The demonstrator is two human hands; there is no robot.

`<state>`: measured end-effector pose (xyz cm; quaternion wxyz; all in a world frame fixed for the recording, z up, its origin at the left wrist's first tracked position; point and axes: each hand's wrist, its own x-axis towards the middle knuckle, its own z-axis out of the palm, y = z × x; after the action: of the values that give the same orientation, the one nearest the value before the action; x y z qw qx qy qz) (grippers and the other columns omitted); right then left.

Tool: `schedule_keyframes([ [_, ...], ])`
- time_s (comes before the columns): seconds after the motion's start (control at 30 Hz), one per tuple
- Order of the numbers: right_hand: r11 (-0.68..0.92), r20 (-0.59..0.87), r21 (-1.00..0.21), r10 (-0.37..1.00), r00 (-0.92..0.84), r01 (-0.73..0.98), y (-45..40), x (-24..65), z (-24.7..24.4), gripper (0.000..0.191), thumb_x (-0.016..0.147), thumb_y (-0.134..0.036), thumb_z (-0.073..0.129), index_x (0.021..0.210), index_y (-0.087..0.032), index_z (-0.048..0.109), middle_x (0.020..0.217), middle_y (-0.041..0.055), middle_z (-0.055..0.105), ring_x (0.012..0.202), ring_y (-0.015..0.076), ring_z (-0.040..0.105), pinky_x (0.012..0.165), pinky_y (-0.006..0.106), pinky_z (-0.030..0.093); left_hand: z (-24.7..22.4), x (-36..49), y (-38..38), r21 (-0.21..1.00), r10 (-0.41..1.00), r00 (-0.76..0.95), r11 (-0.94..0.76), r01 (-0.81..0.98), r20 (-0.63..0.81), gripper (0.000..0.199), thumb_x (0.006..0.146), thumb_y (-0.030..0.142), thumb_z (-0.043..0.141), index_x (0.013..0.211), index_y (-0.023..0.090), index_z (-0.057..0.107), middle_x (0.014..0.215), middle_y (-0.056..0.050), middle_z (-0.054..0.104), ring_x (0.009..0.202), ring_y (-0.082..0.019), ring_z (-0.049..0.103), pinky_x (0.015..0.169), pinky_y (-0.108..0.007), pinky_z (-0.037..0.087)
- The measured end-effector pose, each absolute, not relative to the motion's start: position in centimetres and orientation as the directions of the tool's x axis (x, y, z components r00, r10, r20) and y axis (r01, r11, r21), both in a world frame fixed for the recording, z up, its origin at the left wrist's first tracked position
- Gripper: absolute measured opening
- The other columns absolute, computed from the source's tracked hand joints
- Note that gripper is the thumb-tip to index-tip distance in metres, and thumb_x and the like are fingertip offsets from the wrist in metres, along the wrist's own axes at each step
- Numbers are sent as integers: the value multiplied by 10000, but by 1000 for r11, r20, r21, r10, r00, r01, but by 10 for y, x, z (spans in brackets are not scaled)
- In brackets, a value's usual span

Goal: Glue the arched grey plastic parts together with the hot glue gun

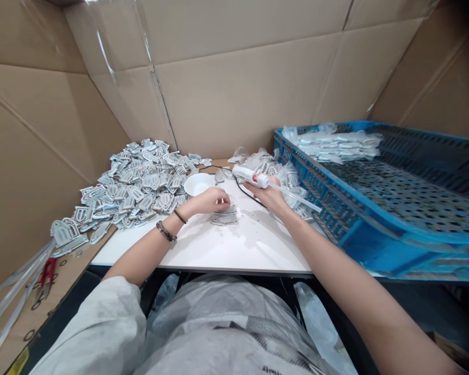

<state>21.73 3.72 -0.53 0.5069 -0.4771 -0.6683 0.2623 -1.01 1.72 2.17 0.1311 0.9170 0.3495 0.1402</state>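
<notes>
My right hand (270, 197) is wrapped round a white hot glue gun (250, 176), with a clear glue stick (297, 198) poking out of its rear towards me. A black cord runs beside it over the table. My left hand (212, 200) is closed in a pinch, and whatever it may hold is too small or hidden to name. Just below those fingers lie flat grey-and-white cut-out pieces (224, 216) on the white tabletop (234, 250). Behind my left hand stands a white bowl (199, 183).
A big heap of similar cut-outs (140, 182) covers the left side. Clear-wrapped pieces (293, 174) lie beside a blue crate (352, 208), which holds stacked white packets (338, 146). Red-handled scissors (47, 276) and loose glue sticks (17, 297) rest at left. Cardboard walls (250, 88) enclose the table.
</notes>
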Motion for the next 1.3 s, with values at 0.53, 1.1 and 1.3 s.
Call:
schedule_keyframes([
  [0.53,416,440,-825,898,-27,383,41,218,-8,327,708,-518,668,690,-217,540,597,4,549,557,166,498,498,273,354,35,-13,12,436,629,766,-732,524,136,204,892,211,598,1009,150,753,894,-74,729,722,-122,624,660,-204,446],
  [1.1,416,440,-826,898,-27,381,39,218,-6,334,699,-515,677,674,-213,538,607,10,554,574,169,513,508,275,382,28,-10,10,551,514,857,-728,409,43,289,744,6,536,770,164,777,884,-64,647,753,-123,595,674,-211,448],
  [1.3,411,434,-833,901,-25,371,39,218,-7,334,697,-521,675,692,-212,549,603,5,550,572,174,519,511,277,388,22,-10,14,445,624,768,-734,513,144,187,837,135,599,966,152,733,955,-77,695,805,-146,610,735,-230,466],
])
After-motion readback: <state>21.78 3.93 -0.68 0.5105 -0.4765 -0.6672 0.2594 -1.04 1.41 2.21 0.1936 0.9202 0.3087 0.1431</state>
